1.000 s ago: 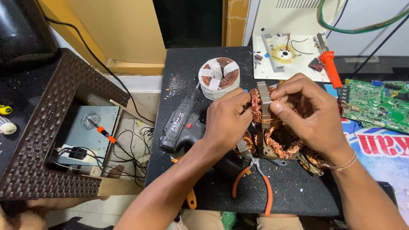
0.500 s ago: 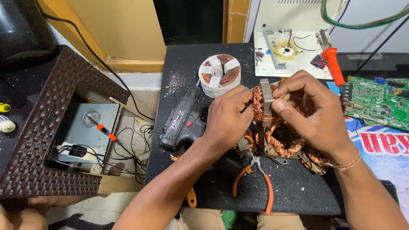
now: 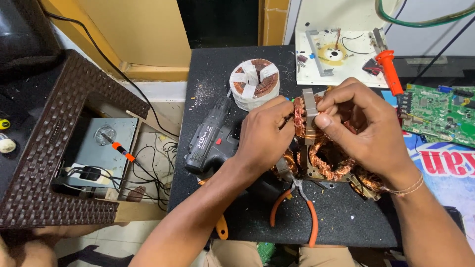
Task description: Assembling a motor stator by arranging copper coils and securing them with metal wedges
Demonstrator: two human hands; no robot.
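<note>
Both hands are gripping 1 copper-wound motor coil [image 3: 324, 148] over the black mat [image 3: 341, 227]: left hand [image 3: 262, 136] clenching its side for steadiness, right hand [image 3: 361, 128] pinching the metal core [image 3: 309, 108].

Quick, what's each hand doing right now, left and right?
Left hand: closed, fingers pinching the copper winding.
Right hand: closed, gripping the grey metal core piece of that winding.

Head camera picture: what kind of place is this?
Probably a small electrical repair bench: both hands work on an orange copper wire motor winding, beside a black cordless drill and a green printed circuit board.
</note>
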